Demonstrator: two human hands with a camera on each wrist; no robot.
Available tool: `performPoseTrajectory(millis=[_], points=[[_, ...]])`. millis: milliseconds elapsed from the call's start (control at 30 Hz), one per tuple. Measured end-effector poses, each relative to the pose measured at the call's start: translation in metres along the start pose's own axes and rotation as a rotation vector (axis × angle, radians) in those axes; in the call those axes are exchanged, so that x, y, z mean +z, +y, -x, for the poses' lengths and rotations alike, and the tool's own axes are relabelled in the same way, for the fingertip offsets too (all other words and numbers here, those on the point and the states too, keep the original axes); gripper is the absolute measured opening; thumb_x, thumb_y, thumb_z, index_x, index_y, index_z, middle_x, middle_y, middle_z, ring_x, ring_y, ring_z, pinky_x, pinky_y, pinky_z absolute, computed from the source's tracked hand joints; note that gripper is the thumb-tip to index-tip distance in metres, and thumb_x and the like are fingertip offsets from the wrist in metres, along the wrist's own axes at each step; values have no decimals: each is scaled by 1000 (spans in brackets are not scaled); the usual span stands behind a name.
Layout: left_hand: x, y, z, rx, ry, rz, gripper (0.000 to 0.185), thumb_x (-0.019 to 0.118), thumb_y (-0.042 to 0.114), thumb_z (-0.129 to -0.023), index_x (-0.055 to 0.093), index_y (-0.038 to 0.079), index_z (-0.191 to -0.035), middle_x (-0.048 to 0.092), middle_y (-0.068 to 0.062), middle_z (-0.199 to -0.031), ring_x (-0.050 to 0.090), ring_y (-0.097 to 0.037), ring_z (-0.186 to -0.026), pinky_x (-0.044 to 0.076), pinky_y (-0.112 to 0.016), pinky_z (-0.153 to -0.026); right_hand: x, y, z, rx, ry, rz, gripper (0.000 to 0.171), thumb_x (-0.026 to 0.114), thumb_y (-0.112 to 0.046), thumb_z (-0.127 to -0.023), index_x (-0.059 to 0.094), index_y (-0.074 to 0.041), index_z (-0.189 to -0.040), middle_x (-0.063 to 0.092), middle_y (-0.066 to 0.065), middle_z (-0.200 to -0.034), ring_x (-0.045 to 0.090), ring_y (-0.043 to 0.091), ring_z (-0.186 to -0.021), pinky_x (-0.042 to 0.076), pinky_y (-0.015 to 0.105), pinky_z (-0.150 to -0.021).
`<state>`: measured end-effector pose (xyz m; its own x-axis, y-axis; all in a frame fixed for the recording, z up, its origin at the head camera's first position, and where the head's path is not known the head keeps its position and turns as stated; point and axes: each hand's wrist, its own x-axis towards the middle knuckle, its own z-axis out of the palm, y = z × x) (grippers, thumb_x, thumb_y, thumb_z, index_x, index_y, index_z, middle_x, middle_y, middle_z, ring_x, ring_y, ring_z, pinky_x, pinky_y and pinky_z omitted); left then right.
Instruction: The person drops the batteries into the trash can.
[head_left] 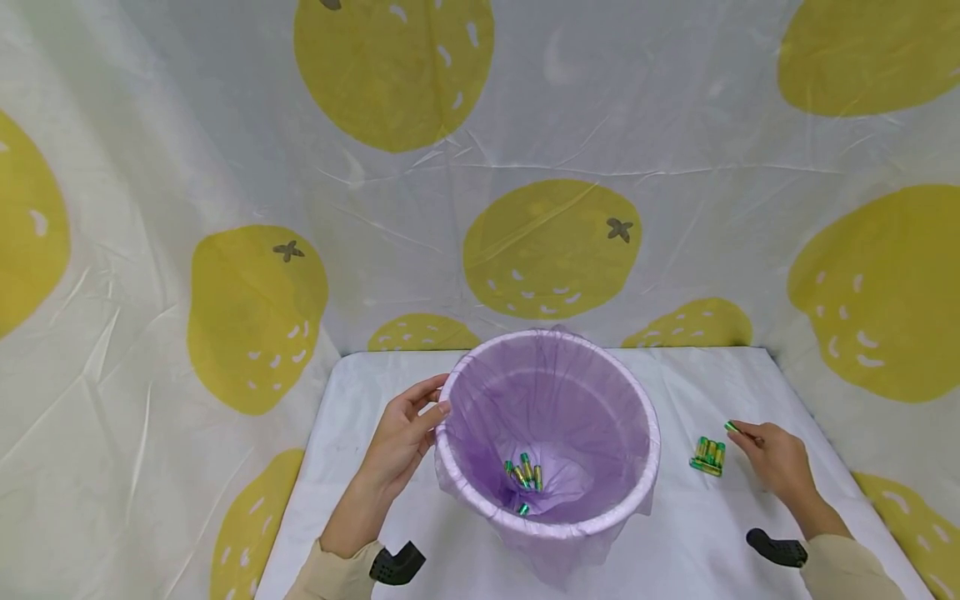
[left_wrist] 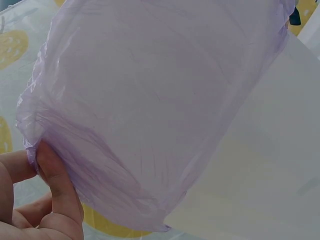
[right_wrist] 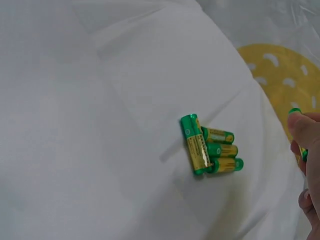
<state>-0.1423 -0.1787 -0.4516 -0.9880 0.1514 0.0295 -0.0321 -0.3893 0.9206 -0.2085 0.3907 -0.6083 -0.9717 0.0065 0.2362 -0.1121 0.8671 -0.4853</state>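
Note:
A round bin (head_left: pixel 543 529) lined with a thin purple plastic bag (left_wrist: pixel 150 100) stands on the table. My left hand (head_left: pixel 401 437) grips its rim on the left side, with thumb and fingers pinching the bag's edge in the left wrist view. Inside, several green-and-gold batteries (head_left: pixel 527 468) lie at the bottom. To the right of the bin, my right hand (head_left: pixel 780 462) pinches a battery (head_left: pixel 731 426), mostly covered by the fingers. Another bit of green shows lower between those fingers in the right wrist view. Beside this hand, several more batteries (right_wrist: pixel 222 150) lie in a close group.
A white cloth covers the table (head_left: pixel 697 542). Behind it and along both sides hangs a white curtain (head_left: pixel 397 208) printed with yellow fruit. Black curved pieces (head_left: pixel 397 564) sit at both sleeve cuffs.

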Motion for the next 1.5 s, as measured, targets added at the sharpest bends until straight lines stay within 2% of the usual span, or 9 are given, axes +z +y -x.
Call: performPoseTrajectory(millis=[200, 367, 533, 700, 967, 1233, 1500], points=[[1, 0, 0, -6, 2, 0, 51, 62, -7, -98, 45, -12, -146, 50, -11, -114, 62, -15, -87, 56, -23, -70, -5, -9, -6, -28, -26, -20, 26, 77, -7, -93, 74, 9, -113, 68, 20, -91, 60, 31, -76, 45, 33, -57], [1, 1, 1, -7, 2, -6, 52, 62, -6, -99, 45, -11, -147, 50, -11, -115, 62, -16, -88, 56, -23, -71, -9, -19, -11, -49, 0, -28, 27, 79, -8, -92, 75, 7, -114, 68, 17, -88, 54, 24, -71, 41, 29, -52], [1, 2, 2, -14, 18, -5, 52, 63, -6, -99, 45, -10, -147, 50, -12, -116, 62, -17, -88, 57, -23, -72, -14, -31, -18, -72, 13, -57, 26, 78, -8, -93, 75, 7, -114, 68, 13, -86, 51, 23, -70, 41, 28, -50], [1, 2, 2, -13, 17, 1, 52, 62, -6, -99, 44, -10, -148, 50, -12, -116, 62, -16, -89, 57, -23, -72, -20, -46, -25, -107, 18, -71, 23, 78, -6, -92, 76, 6, -111, 69, 13, -87, 54, 24, -73, 44, 27, -51], [0, 0, 1, -9, 16, -10, 51, 62, -5, -100, 45, -11, -147, 50, -12, -115, 62, -16, -88, 57, -23, -71, -29, -70, -33, -132, -19, -103, 25, 76, -11, -96, 74, 5, -114, 71, 17, -96, 62, 30, -82, 50, 25, -56], [0, 0, 0, -5, 13, -17, 50, 63, -6, -99, 46, -11, -146, 50, -12, -115, 62, -16, -89, 57, -23, -72, -42, -96, -45, -233, -33, -132, 22, 76, -10, -95, 76, 4, -112, 69, 8, -90, 58, 22, -78, 48, 25, -55], [1, 1, 1, -15, 12, -2, 50, 62, -6, -99, 46, -10, -146, 50, -12, -116, 62, -16, -89, 57, -23, -71, -55, -120, -57, -376, 4, -154, 18, 81, -3, -88, 78, 0, -106, 73, 5, -88, 61, 11, -74, 50, 23, -57]])
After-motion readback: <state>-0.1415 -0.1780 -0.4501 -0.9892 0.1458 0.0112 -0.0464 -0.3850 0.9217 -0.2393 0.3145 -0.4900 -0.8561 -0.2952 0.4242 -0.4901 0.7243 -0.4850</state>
